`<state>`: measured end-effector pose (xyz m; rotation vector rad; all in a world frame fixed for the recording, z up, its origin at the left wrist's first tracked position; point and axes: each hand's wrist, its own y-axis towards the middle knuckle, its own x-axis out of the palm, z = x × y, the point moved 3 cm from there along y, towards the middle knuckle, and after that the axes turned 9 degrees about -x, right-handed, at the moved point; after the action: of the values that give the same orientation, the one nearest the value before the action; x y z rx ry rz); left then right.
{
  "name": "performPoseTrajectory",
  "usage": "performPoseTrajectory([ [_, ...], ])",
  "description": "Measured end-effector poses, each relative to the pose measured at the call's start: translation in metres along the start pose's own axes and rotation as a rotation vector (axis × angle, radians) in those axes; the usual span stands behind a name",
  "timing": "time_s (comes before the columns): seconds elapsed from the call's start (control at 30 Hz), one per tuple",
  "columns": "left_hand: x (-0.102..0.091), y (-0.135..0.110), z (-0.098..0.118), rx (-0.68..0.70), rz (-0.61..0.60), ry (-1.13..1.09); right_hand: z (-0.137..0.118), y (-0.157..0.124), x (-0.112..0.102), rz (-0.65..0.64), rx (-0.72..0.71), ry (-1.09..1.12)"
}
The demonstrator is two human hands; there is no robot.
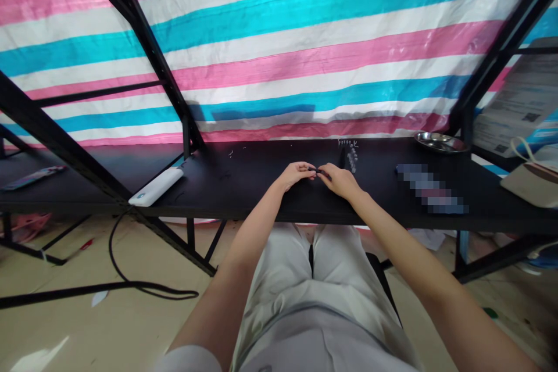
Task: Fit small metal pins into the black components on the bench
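Note:
Above the front part of the black table (pixel 253 186), my two hands meet at the fingertips. Between them is a small dark slender piece (pixel 317 170), too small to name. My left hand (pixel 297 174) pinches its left end, and the fingers of my right hand (pixel 339 180) are closed on its right end. Just behind my right hand lie several small clear pieces (pixel 352 158) in a cluster beside a dark block. A row of small pale bits (pixel 347 143) lies at the table's back edge.
A white power strip or box (pixel 157 187) lies at the left by a black frame post (pixel 148 40). To the right are a shiny metal dish (pixel 440 142), a blurred-out flat object (pixel 431 189) and a beige bag (pixel 529 183). A striped sheet (pixel 305 70) hangs behind.

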<state>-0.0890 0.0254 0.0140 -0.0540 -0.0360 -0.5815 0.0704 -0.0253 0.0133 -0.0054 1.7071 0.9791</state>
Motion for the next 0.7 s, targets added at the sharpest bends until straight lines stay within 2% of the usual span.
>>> performPoseTrajectory([
  [0.5, -0.001, 0.002, 0.0, 0.023, 0.086, -0.01, 0.004, 0.001, 0.004, -0.011, 0.009, 0.032],
  [0.57, -0.004, 0.003, 0.001, 0.025, 0.144, -0.021, 0.005, 0.0, 0.004, -0.01, 0.025, 0.033],
  [0.7, -0.014, 0.004, 0.002, 0.074, 0.345, -0.038, 0.009, -0.001, -0.001, 0.02, 0.069, 0.047],
])
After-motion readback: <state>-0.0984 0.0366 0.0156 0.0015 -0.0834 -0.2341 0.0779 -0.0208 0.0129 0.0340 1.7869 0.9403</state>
